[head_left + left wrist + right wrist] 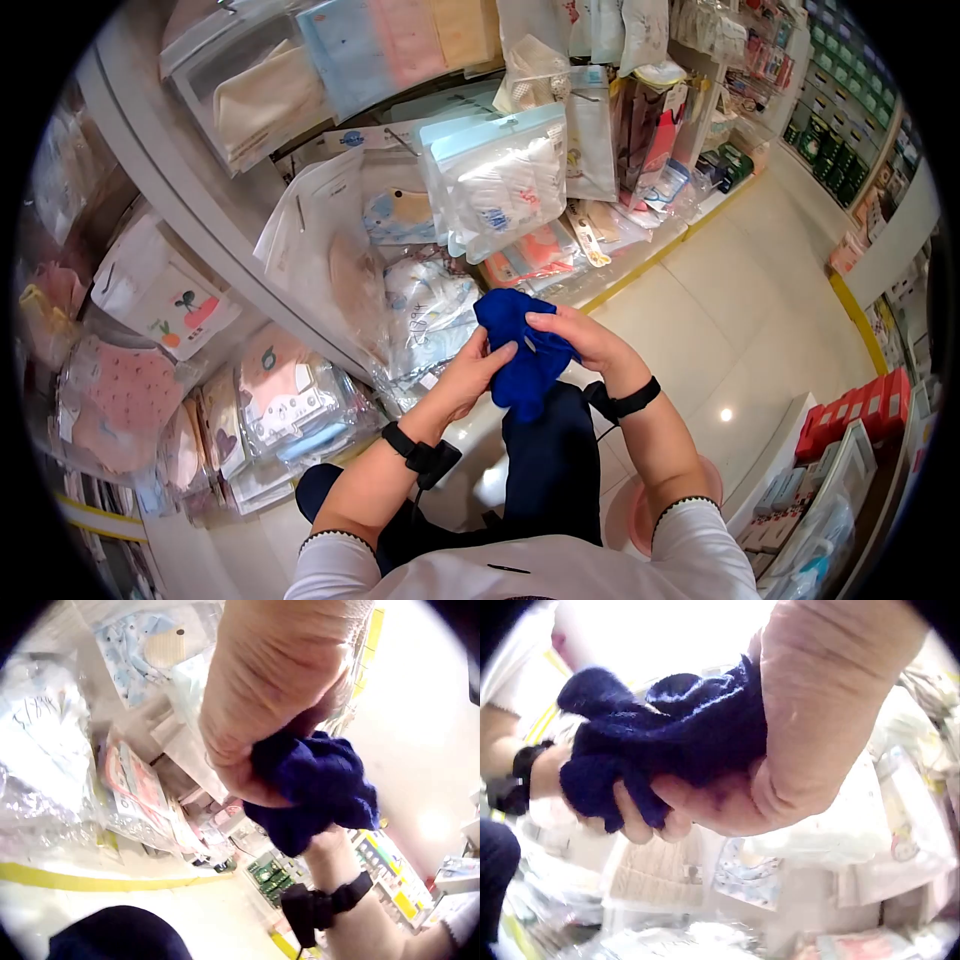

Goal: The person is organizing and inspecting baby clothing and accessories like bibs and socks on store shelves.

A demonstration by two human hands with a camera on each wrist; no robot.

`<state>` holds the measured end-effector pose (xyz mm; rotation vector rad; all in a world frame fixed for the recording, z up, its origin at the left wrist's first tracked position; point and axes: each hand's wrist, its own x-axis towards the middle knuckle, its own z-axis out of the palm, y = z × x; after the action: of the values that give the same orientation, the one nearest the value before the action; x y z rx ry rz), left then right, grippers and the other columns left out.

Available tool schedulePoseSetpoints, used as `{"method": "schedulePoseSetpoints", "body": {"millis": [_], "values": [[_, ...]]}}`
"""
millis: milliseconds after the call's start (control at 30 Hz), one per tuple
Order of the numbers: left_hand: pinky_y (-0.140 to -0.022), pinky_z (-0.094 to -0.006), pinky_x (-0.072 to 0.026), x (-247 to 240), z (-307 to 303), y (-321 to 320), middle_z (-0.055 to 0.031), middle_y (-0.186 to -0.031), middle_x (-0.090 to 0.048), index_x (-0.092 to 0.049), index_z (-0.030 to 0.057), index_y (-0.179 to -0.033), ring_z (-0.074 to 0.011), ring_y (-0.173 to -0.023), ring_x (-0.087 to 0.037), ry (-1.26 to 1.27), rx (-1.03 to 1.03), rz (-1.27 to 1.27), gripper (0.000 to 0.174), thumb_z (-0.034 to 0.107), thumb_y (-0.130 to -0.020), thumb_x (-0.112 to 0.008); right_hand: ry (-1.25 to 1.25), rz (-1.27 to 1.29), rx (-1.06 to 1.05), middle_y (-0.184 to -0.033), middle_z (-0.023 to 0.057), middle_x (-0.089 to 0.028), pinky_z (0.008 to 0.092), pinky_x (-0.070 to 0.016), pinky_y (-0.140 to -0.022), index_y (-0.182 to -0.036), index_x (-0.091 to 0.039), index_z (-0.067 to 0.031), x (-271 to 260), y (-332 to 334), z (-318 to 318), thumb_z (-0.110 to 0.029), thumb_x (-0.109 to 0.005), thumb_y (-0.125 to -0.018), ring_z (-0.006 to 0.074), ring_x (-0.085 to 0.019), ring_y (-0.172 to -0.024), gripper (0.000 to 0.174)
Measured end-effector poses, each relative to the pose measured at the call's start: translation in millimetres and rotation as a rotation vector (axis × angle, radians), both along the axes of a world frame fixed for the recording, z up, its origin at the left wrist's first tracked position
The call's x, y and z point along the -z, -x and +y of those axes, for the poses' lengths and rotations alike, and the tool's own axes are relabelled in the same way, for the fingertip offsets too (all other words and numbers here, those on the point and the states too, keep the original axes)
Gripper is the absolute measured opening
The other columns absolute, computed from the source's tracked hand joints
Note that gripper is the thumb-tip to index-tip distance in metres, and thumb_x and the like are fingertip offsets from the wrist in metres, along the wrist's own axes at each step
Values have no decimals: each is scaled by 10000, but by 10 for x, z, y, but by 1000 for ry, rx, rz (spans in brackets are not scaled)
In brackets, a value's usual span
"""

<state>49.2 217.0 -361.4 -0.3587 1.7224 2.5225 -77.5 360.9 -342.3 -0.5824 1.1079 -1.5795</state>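
Nearest, left wrist view: your left hand (274, 697) pinches the blue cloth (322, 780); your right hand (588, 338) pinches its right edge. Probably light, soft, limp; hold opposite edges.

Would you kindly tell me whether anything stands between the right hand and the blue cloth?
Nothing visible does: the right hand grips the blue cloth directly, and the left hand holds it from the other side.

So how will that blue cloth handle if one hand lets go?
Blue cloth is probably floppy: it bunches and droops between both hands. Likely grippy rather than slippery, given its fuzzy surface. Looks unlikely to roll, with those loose folds.
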Motion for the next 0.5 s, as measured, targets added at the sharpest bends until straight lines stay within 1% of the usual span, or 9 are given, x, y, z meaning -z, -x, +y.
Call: {"method": "schedulePoseSetpoints", "body": {"millis": [100,133,233,267,300,367,400,433,500], "values": [[-814,-240,-432,118,50,100,-46,-1091,-532,-357,64,-1281,-116,-996,-509,81,-190,57,407,102,-901,-497,-25,277,137,-1044,42,-590,263,-447,-836,-1221,-459,-17,-38,-53,-86,-237,-595,-846,134,-568,-917,456],[-832,-248,-428,143,66,136,-62,-1104,-525,-374,45,-1256,-124,-987,-505,97,-269,97,371,63,-898,-472,-59,390,244,-1110,84,-540,279,-447,-830,-1249,-424,-12,19,-70,-124,-198,-610,-831,168,-549,-947,494],[-846,-260,-426,96,60,157,-73,-1115,-523,-373,40,-1249,-136,-992,-507,120,-422,151,369,60,-895,-472,-18,709,653,-1212,146,-444,314,-432,-857,-1269,-398,-19,116,-83,-173,-177,-625,-810,225,-505,-1037,535],[-878,-267,-409,43,72,147,-81,-1138,-510,-312,39,-1309,-142,-1007,-500,120,-410,120,450,60,-889,-473,87,876,629,-1278,180,-364,355,-378,-936,-1276,-402,-54,117,-88,-181,-193,-624,-803,276,-433,-1137,541],[-874,-278,-414,14,96,156,-81,-1150,-499,-275,45,-1334,-152,-1025,-496,163,-374,107,490,54,-887,-476,182,952,554,-1271,170,-381,370,-314,-992,-1275,-412,-68,143,-114,-209,-223,-623,-805,293,-390,-1180,538],[-866,-301,-426,-17,183,148,-82,-1175,-479,-202,59,-1383,-173,-1059,-487,248,-301,66,573,42,-883,-482,90,1064,426,-1267,162,-392,365,-292,-1005,-1271,-421,-72,87,-311,-234,-245,-621,-807,296,-377,-1188,535],[-869,-288,-413,-169,233,95,-78,-1202,-457,-111,85,-1421,-163,-1067,-475,219,-227,28,676,26,-868,-495,156,842,428,-1249,163,-408,358,-296,-999,-1266,-428,-72,133,-244,-264,-247,-627,-802,274,-385,-1182,535],[-894,-282,-397,-193,213,56,-92,-1275,-421,-81,109,-1429,-156,-1087,-461,195,-122,41,719,3,-855,-500,102,601,431,-1188,136,-469,330,-374,-931,-1249,-440,-82,166,-213,-255,-212,-620,-814,227,-461,-1105,489],[-899,-276,-399,-292,256,-24,-99,-1347,-367,-98,110,-1427,-161,-1102,-463,128,-55,97,709,16,-858,-510,142,160,441,-1111,95,-522,287,-446,-824,-1220,-451,-72,103,-238,-181,-168,-610,-826,172,-526,-996,436]]}}
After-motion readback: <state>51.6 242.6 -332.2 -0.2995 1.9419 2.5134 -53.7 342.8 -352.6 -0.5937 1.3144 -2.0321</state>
